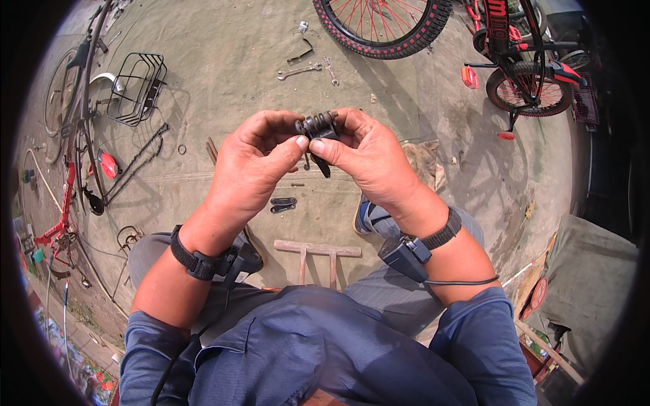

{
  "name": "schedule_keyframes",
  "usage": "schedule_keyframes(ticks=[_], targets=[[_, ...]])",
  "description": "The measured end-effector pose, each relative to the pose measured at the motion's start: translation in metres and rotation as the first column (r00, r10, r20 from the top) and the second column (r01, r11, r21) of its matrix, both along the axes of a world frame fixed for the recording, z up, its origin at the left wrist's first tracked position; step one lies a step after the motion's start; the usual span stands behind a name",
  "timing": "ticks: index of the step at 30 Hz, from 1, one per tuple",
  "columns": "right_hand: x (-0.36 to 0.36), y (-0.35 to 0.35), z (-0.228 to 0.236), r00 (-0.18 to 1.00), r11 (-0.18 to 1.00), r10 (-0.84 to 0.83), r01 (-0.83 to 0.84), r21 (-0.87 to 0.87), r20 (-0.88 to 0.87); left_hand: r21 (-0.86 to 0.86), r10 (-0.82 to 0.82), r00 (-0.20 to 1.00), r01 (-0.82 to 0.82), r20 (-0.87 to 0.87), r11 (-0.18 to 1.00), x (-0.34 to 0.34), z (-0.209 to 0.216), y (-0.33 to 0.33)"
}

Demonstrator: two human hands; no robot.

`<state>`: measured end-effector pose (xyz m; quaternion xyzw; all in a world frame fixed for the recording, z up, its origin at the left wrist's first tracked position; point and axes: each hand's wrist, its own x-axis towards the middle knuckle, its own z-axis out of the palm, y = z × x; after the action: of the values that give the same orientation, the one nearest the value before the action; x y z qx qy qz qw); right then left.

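Observation:
Both my hands hold a small black metal part with a coil spring [317, 125] in front of me, above the ground. My left hand [252, 152] pinches its left end between thumb and fingers. From the other side, my right hand [369, 145] grips it, thumb pressed on the dark body below the spring. The thumbs almost meet at its middle. A dark tapered piece sticks out downward between the hands. My fingers cover much of the part, so its exact kind does not show.
Beyond my hands lie a wrench [299, 72] and a smaller one [330, 70]. A folded black tool [283, 204] lies near a wooden stool [318, 249] between my legs. Left are a wire basket [137, 89] and bicycle parts; a red-spoked wheel [384, 30] and red-black bicycle [531, 88] stand ahead and right.

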<state>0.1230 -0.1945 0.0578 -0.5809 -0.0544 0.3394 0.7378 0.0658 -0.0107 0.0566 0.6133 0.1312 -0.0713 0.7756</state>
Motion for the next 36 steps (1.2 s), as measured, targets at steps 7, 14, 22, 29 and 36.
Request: schedule_keyframes(ticks=[7,14,22,29,36], targets=[[-0.001,0.0,-0.001,1.0,1.0,0.006,-0.006,-0.009,-0.011,0.008,-0.008,1.0,0.008,-0.014,1.0,0.0,0.001,-0.001],[0.0,-0.001,-0.003,0.999,0.998,0.033,-0.032,-0.05,0.018,0.016,-0.021,0.999,0.022,-0.025,1.0,0.001,0.0,-0.001],[-0.002,0.0,-0.005,0.999,0.999,0.027,-0.026,-0.046,0.025,0.013,-0.01,1.0,0.011,-0.027,1.0,0.0,-0.001,-0.001],[-0.004,0.0,-0.009,0.999,0.999,0.035,-0.035,-0.04,0.012,0.003,-0.013,1.0,0.013,-0.022,1.0,0.0,-0.004,-0.001],[-0.005,0.002,-0.013,0.992,0.999,0.024,-0.021,-0.029,0.122,-0.075,-0.016,0.999,0.014,-0.029,0.997,0.001,-0.005,-0.002]])
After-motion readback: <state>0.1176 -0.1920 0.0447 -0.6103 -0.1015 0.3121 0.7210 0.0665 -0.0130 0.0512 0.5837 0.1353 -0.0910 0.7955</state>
